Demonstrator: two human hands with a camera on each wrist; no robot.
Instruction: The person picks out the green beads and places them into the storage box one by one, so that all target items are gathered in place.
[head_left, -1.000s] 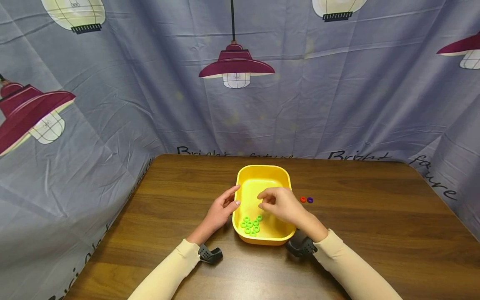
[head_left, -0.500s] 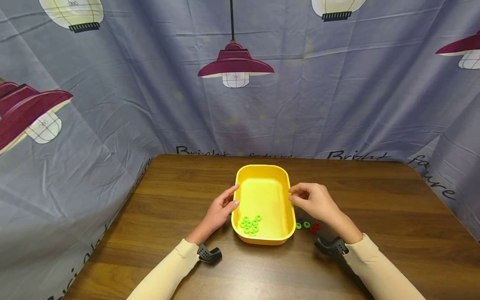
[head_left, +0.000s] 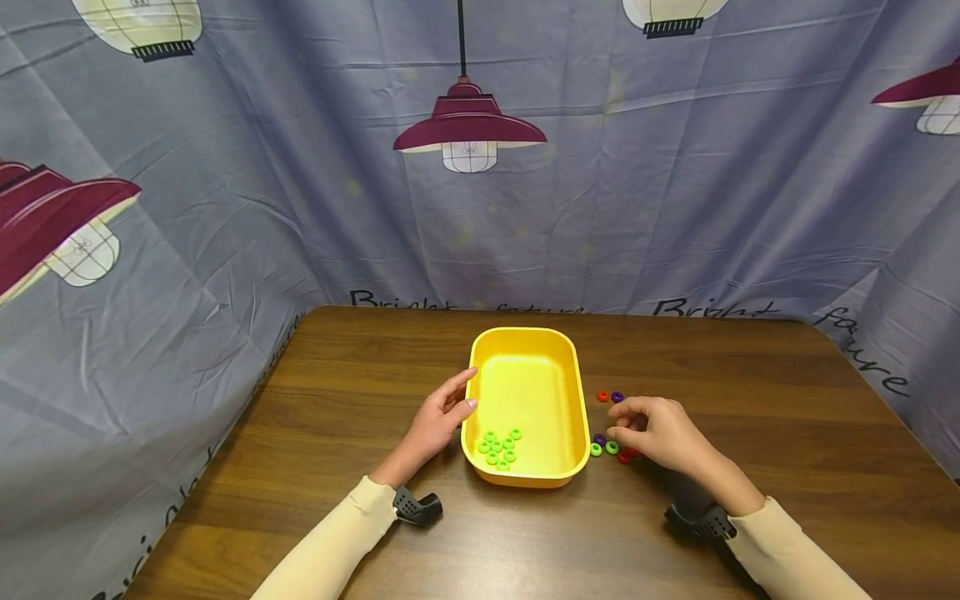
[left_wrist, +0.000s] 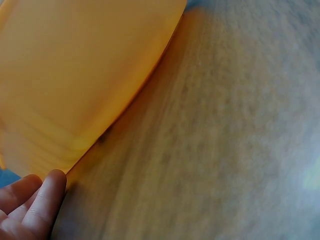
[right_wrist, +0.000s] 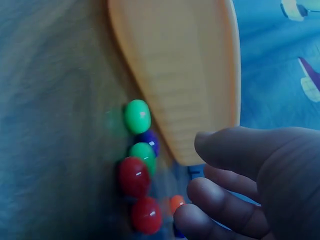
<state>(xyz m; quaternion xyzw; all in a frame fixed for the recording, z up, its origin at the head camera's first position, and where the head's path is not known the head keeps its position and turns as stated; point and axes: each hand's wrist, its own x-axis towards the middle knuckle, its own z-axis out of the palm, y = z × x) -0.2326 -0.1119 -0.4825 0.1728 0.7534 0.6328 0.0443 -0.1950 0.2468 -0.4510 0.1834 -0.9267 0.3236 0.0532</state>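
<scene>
My left hand [head_left: 435, 425] touches the left rim of a yellow plastic bin [head_left: 528, 387] with thumb and fingers extended. The left wrist view shows its fingertips [left_wrist: 50, 192] against the bin's outer edge. Several small green ring beads [head_left: 510, 456] lie inside, grouped at the near left. To the right of the bin, my right hand [head_left: 663, 429] hovers over loose beads, thumb and fingers apart, nothing visible between them. Beneath or beside it are two green beads [right_wrist: 137, 116], a purple bead [right_wrist: 149, 142] and two red beads [right_wrist: 134, 176], partly covered in the head view.
An orange-red bead [head_left: 603, 397] and another purple bead [head_left: 618, 397] lie farther back, right of the bin. Everything stands on a brown wooden table [head_left: 345, 375]. A grey-blue curtain [head_left: 345, 192] printed with lamps hangs behind and around it.
My right hand has moved from over the bin, past its right rim, to the loose beads on the right. The left hand and the beads in the bin stay put.
</scene>
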